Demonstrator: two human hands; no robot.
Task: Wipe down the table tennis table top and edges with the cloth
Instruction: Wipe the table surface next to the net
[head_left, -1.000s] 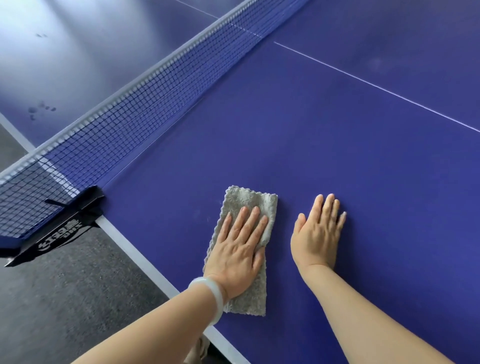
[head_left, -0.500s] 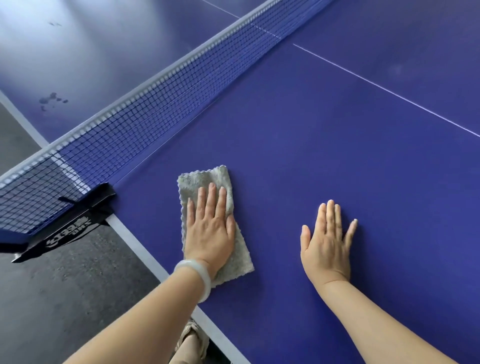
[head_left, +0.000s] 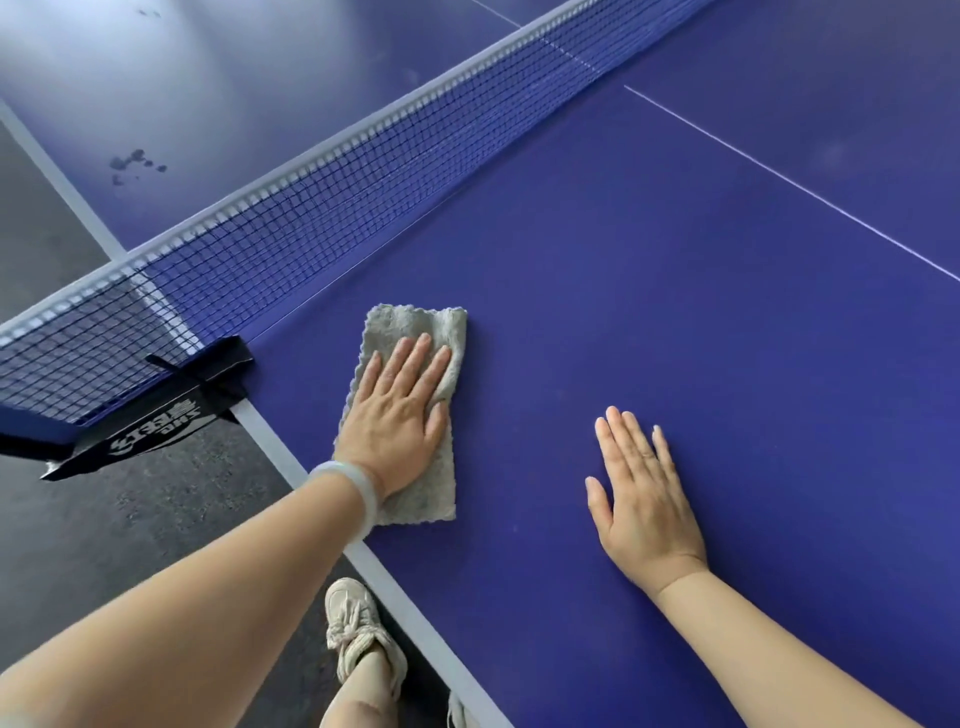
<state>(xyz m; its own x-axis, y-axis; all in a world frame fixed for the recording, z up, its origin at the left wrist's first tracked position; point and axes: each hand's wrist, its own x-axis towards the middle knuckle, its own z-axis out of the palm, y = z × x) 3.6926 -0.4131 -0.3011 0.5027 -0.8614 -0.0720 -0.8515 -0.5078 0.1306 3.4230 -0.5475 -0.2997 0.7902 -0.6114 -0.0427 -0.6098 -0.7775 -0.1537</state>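
Basically mid-wipe. Left hand (head_left: 395, 421) lies flat on the grey cloth (head_left: 413, 325), fingers straight and together, palm pressing down; nothing is gripped or pinched. A flat palm likely spreads pressure so the whole pad drags over the surface instead of bunching.

Cloth is folded into a long pad and sits on the blue table (head_left: 649, 291), on the near half, close to the side edge and just short of the net (head_left: 311, 208), near the black net clamp (head_left: 171, 410). Relative to the hand: directly underneath it. One end sticks out past the fingertips toward the net, and the other shows behind the heel of the palm by the bracelet (head_left: 358, 486). The wrist hides the cloth's near corner, so I cannot tell whether it reaches the white edge stripe (head_left: 415, 613).

Right hand (head_left: 647, 499) is flat on the bare table, well apart from the cloth, fingers relaxed and slightly spread, holding nothing; probably there as a brace while leaning over.

Dark spots (head_left: 132, 163) sit on the far half beyond the net. A shoe (head_left: 358, 629) stands on the floor beside the table edge.
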